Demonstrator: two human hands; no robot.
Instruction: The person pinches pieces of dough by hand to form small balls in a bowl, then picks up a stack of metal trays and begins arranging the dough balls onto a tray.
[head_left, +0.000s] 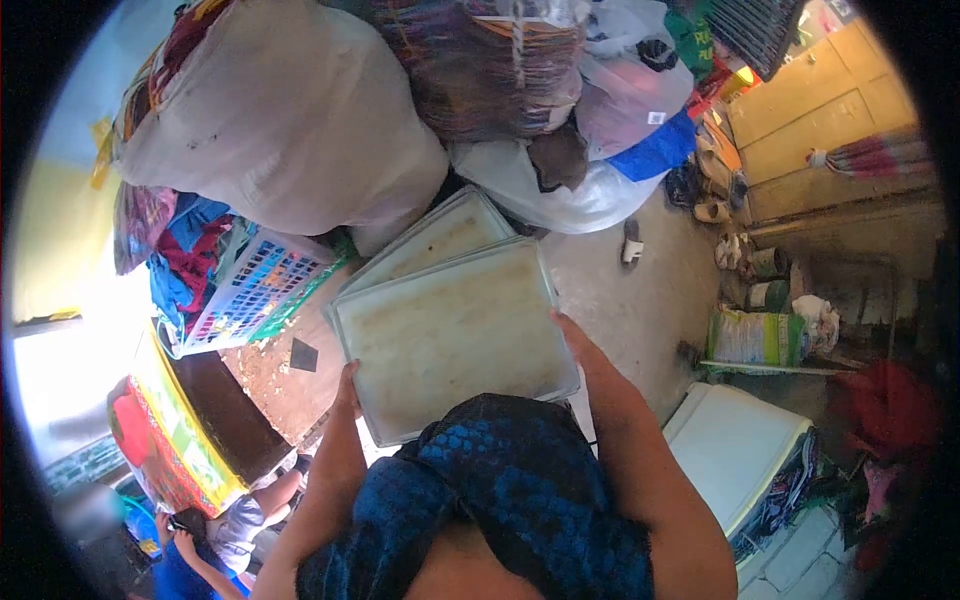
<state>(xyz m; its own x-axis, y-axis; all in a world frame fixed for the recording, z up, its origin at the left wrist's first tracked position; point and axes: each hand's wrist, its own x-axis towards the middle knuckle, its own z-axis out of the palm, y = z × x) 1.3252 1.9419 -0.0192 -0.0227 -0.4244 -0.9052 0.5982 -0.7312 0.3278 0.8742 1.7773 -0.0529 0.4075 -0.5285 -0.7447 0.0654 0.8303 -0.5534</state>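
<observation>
**Tray held at both edges: slip hazards and materials**

Position. The upper tray sits at frame centre, carried flat above the floor. A second tray lies beneath it, offset toward the upper left.

Hands. The left hand is closed on the tray's lower-left edge; the right hand is closed on its right edge. Fingers under the tray are hidden.

Hazards.
- Grip is at the rims only. If one hand loosens, the tray would likely tilt and slide off the lower one.
- The two trays are not aligned, so the stack could shift.
- The blue cloth draped at lower centre hides the near edge and the footing below.
- Sacks and a plastic basket crowd the upper left; a corner could catch on them.

Materials. The trays are pale, rectangular, shallow, with rounded corners and a raised rim; the surface looks smooth and stained. The basket is a lattice. The floor is bare and rough.
</observation>
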